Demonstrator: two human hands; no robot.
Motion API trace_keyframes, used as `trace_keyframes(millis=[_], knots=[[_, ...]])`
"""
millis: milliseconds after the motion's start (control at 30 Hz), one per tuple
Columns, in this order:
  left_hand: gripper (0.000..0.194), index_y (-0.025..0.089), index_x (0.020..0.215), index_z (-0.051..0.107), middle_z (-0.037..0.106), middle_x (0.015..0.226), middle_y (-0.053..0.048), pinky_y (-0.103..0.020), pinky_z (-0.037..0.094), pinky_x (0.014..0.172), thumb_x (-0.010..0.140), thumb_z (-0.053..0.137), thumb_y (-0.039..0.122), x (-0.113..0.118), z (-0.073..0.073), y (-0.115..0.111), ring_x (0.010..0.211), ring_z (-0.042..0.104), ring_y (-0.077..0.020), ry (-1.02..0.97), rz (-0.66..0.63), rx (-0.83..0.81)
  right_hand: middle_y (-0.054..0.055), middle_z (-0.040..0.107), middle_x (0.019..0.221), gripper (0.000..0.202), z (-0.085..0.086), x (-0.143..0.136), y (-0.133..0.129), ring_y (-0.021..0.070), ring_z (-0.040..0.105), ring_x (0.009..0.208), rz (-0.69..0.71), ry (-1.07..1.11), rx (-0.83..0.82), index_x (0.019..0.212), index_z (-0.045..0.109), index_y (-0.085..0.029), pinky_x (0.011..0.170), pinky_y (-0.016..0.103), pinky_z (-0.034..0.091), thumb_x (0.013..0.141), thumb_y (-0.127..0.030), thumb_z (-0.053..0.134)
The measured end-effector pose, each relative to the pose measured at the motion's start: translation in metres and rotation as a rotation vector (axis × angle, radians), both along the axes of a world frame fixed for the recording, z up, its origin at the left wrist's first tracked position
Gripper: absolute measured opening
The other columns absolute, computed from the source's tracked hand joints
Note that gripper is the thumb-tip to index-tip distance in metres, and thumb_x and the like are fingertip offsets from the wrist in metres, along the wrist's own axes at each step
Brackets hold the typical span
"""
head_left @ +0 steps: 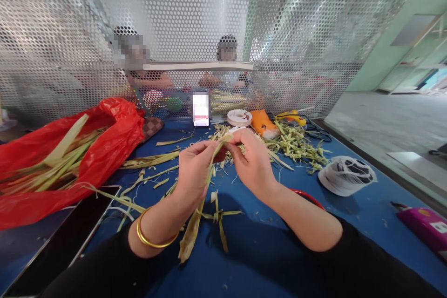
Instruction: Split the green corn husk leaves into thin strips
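Near the middle of the blue table, my left hand (195, 167) pinches a long strip of dried corn husk (191, 237). The strip runs down under my left wrist, its broad brownish end hanging toward the table's near side. Close beside it, my right hand (254, 163) is closed with thumb and fingertips on the upper end of the same husk strip. The exact fingertip contact is partly hidden by the fingers. Below my hands lies a small knotted cross of husk strips (219, 215) on the table.
At left, a red plastic bag (115, 149) holds husks, beside a dark tablet-like slab (66, 237). Behind my hands are a lit phone (200, 109), a tape roll (239, 117), an orange packet (263, 123) and knotted husk pieces (300, 144). A white spool (345, 176) stands right. Perforated metal (202, 18) closes the back.
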State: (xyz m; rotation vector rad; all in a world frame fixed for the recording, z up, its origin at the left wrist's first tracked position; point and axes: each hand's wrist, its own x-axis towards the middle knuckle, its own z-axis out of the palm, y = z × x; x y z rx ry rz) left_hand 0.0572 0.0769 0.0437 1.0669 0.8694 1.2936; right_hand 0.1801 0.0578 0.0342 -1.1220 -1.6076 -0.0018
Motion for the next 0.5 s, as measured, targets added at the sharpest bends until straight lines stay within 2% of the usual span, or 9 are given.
trace_keyframes(millis=[167,267,500], knots=[[0.015,0.015,0.07,0.073,0.069,0.065,-0.002,-0.025,0.049,0.065,0.064,0.075,0.029,-0.0029,0.0,0.0029,0.061,0.06,-0.0119,0.049,-0.074,0.003,0.001,0.056,0.074,0.013,-0.0032,0.0018,0.0029,0.0141,0.054,0.071,0.0,0.071,-0.002,0.074,0.05,-0.02,0.065,0.026,0.043,0.084,-0.011,0.051],[0.015,0.014,0.067,0.072,0.068,0.062,-0.002,-0.024,0.048,0.061,0.066,0.074,0.03,-0.0039,0.001,0.0042,0.057,0.059,-0.0113,0.087,-0.067,0.002,0.001,0.059,0.075,0.01,-0.0043,0.0015,0.0038,0.0137,0.056,0.07,0.015,0.134,-0.03,0.077,0.053,-0.019,0.067,0.026,0.045,0.084,-0.013,0.053],[0.017,0.012,0.06,0.068,0.061,0.054,0.0,-0.022,0.046,0.052,0.06,0.075,0.028,-0.0047,0.0069,0.0039,0.048,0.054,-0.0085,-0.037,-0.073,-0.16,0.003,0.063,0.083,0.009,-0.0032,0.0024,0.0025,0.0165,0.06,0.079,0.068,0.057,0.057,0.084,0.061,-0.022,0.073,0.029,0.048,0.086,-0.015,0.056]])
